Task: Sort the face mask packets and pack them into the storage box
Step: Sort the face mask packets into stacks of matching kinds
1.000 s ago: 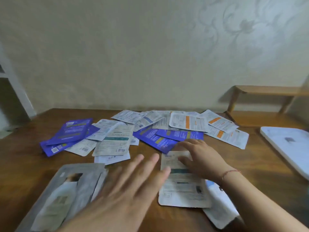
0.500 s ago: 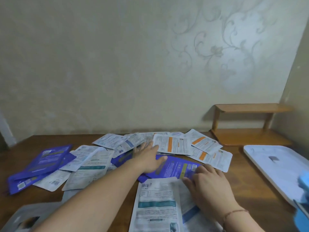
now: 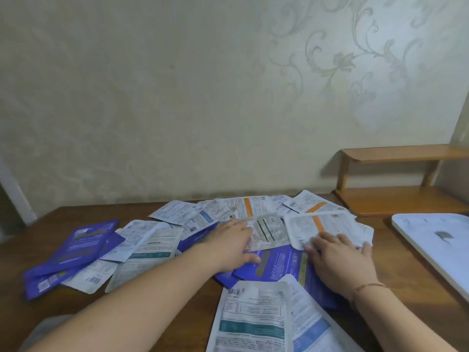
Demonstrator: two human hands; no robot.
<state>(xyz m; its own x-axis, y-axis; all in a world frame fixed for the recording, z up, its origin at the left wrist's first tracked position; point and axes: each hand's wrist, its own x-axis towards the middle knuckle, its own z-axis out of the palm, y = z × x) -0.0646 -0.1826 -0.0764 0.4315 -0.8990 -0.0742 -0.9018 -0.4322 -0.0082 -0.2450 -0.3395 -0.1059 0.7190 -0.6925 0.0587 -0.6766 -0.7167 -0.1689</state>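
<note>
Packets, face mask, loose lot: spread across the wooden table [image 3: 177, 316] in front of you, overlapping.

Item 1: purple packets [image 3: 83, 241], a small stack at the far left.
Item 2: white packets with teal band [image 3: 149, 246], just right of the purple stack.
Item 3: white packets with orange stripe [image 3: 250, 207], at the back near the wall; one more orange-striped packet [image 3: 322, 227] lies nearer to you.
Item 4: white packet with dark print [image 3: 269, 231], in the middle of the spread.
Item 5: dark blue packet [image 3: 279, 265], between your two hands, partly under other packets.
Item 6: large teal-banded packet [image 3: 251, 318], nearest you at the bottom edge.

Your left hand [image 3: 228, 246] lies flat, fingers straight and together, touching the packet with dark print. Your right hand [image 3: 340, 260] presses with fingers spread on the near edge of the nearer orange-striped packet; a red string bracelet [image 3: 368, 287] sits on that wrist.

Item 7: white tray-like lid [image 3: 436, 240], on the table at the right, apart from the packets.
Item 8: small wooden shelf [image 3: 401, 179], right rear corner.
</note>
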